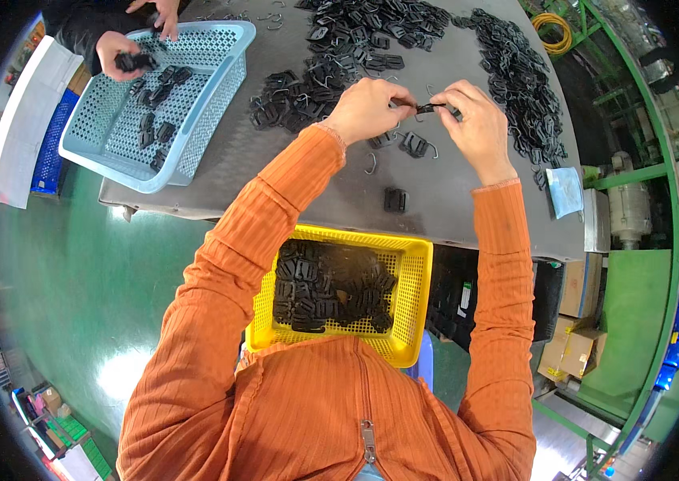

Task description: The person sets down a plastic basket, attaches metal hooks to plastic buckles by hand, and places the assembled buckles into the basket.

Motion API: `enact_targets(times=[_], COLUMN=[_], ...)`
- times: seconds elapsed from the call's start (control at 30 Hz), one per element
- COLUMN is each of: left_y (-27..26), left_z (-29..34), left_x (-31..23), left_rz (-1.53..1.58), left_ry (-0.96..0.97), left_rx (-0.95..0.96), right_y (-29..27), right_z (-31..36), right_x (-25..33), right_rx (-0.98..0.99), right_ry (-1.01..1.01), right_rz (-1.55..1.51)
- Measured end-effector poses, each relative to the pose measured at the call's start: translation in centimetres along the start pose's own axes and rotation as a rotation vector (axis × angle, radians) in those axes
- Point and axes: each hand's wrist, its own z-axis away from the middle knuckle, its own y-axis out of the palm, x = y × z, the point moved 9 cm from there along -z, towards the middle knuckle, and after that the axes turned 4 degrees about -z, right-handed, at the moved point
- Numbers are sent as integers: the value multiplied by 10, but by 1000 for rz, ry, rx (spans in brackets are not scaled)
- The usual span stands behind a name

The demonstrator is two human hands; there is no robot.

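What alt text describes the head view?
Left hand and right hand hold a small black piece above a grey table with heaped black parts. Nearer, a yellow basket; at left, a co-worker's hands at a blue basket.

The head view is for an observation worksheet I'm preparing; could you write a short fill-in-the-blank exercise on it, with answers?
1. The person whose left hand and right hand hold a small black part wears ____ ribbed fabric sleeves.
2. The light-blue perforated plastic basket stands toward the picture's upper-____ corner.
3. The rectangular perforated plastic basket just below the near edge of the flat grey table is coloured ____.

Missing words: orange; left; yellow.
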Motion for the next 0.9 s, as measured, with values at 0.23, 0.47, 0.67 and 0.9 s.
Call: enact_targets(times=[0.23, 0.47, 0.67, 0.9], left_y=[2, 11, 37, 33], left_z=[0, -3, -1, -4], left_x=[1, 29, 44, 44], left_rz=[-41, -37, 36, 101], left_ry=[-6, -173, -157, -190], left_rx=[-47, -28, 50, 76], right_y=[1, 18, 42, 67], right_z=[4, 19, 34, 47], right_x=[5, 9, -17, -34], right_rx=[-35, 57, 152, 189], right_ry=[-1, 66, 209, 346], right_rz=[0, -9, -40, -322])
